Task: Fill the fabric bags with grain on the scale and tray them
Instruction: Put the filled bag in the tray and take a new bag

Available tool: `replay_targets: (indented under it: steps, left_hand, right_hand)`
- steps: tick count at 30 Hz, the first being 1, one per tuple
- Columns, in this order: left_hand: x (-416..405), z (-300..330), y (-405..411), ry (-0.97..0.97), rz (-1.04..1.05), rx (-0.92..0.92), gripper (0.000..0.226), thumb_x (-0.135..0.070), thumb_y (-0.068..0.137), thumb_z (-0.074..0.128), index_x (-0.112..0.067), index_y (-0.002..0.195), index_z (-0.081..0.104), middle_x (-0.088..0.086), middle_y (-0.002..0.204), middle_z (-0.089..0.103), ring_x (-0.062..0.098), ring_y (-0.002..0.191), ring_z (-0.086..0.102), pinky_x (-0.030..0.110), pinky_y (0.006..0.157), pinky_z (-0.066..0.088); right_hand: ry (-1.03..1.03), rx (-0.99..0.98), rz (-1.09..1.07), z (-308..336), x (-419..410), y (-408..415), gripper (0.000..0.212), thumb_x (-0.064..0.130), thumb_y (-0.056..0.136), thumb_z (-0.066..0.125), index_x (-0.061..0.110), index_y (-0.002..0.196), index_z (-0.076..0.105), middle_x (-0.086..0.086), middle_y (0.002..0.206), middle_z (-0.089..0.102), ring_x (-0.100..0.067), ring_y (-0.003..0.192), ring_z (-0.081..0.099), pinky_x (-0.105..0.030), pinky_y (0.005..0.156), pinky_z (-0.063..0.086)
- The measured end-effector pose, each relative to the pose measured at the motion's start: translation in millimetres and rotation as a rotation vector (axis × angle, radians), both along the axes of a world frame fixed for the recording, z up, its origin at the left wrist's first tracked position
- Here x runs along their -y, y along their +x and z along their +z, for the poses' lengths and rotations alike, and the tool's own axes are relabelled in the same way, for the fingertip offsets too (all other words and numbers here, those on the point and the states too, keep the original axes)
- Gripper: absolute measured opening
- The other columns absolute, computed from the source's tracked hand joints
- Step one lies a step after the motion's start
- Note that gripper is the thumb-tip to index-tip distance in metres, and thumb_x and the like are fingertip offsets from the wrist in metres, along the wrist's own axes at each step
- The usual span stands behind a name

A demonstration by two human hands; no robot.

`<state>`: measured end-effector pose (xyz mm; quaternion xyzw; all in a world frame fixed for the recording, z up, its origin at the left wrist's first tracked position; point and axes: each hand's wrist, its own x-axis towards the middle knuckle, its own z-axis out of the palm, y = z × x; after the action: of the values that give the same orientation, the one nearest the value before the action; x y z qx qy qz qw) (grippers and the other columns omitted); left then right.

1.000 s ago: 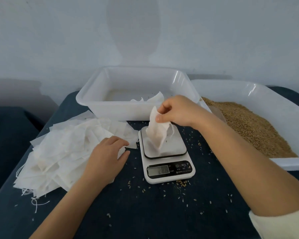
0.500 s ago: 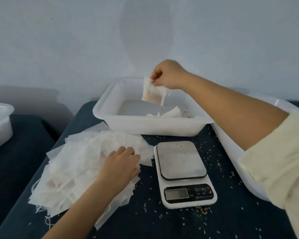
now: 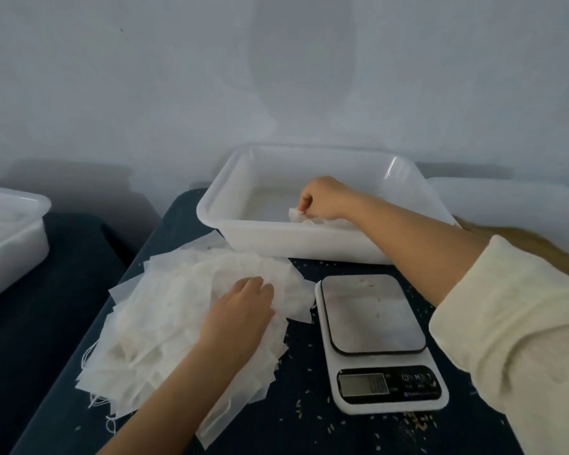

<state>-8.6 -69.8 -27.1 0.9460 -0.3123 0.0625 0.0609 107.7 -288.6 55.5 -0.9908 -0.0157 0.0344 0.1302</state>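
Two hands work a dark-covered table in the head camera's single view. The right hand (image 3: 322, 198) reaches into the white tray (image 3: 243, 241), fingers curled and pinching the top of a filled fabric bag (image 3: 304, 218) that lies low against the tray's near wall. The left hand (image 3: 243, 310) rests on the pile of empty bags (image 3: 178, 307) just left of the scale (image 3: 375, 326), its fingers bent onto the top sheet; whether they have pinched one cannot be told.

The bags appear thin, soft and very light, likely to slide off one another, so a single sheet is probably best picked at a corner or an edge; a filled one should sag, and looks best held by its gathered mouth.

The tray holds the bag in hand, crumpled white fabric beside it and otherwise a bare pale floor. The scale's platform carries only a few stray grains; its display is unreadable. At right, behind the sleeve (image 3: 513, 323), a second white bin (image 3: 506, 198) shows a strip of brown grain (image 3: 519, 234). A further container (image 3: 10, 231) at far left holds something pale and indistinct.
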Motion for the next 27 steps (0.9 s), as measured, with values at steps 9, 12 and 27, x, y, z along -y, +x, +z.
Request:
replay_targets:
  steps: [9, 12, 27]
  left_hand:
    - [-10, 6, -3, -0.020, 0.142, 0.056, 0.038, -0.047, 0.092, 0.044, -0.021, 0.119, 0.052, -0.007, 0.133, 0.043, 0.014, 0.124, 0.035, 0.027, 0.094, 0.037]
    - [-23, 7, -11, 0.064, 0.247, 0.049, 0.068, -0.065, 0.083, 0.045, -0.024, 0.136, 0.036, -0.001, 0.148, 0.028, 0.022, 0.138, 0.021, 0.036, 0.109, 0.024]
    - [-64, 12, 4, -0.086, 0.495, -0.065, 0.023, -0.029, 0.096, 0.039, -0.015, 0.099, 0.057, 0.003, 0.103, 0.061, 0.014, 0.082, 0.048, 0.024, 0.073, 0.034]
  right_hand:
    - [0.353, 0.240, 0.027, 12, -38, -69, 0.017, 0.012, 0.086, 0.059, 0.017, 0.095, 0.073, 0.010, 0.082, 0.061, -0.011, 0.085, 0.060, -0.024, 0.080, 0.048]
    - [0.467, 0.131, 0.109, -2, -56, -100, 0.009, 0.017, 0.085, 0.066, 0.019, 0.089, 0.074, 0.019, 0.074, 0.061, 0.000, 0.073, 0.058, -0.008, 0.064, 0.042]
    - [0.558, -0.067, 0.117, -53, -123, -127, 0.034, 0.031, 0.083, 0.072, 0.016, 0.114, 0.068, 0.000, 0.113, 0.066, -0.008, 0.089, 0.054, -0.018, 0.075, 0.038]
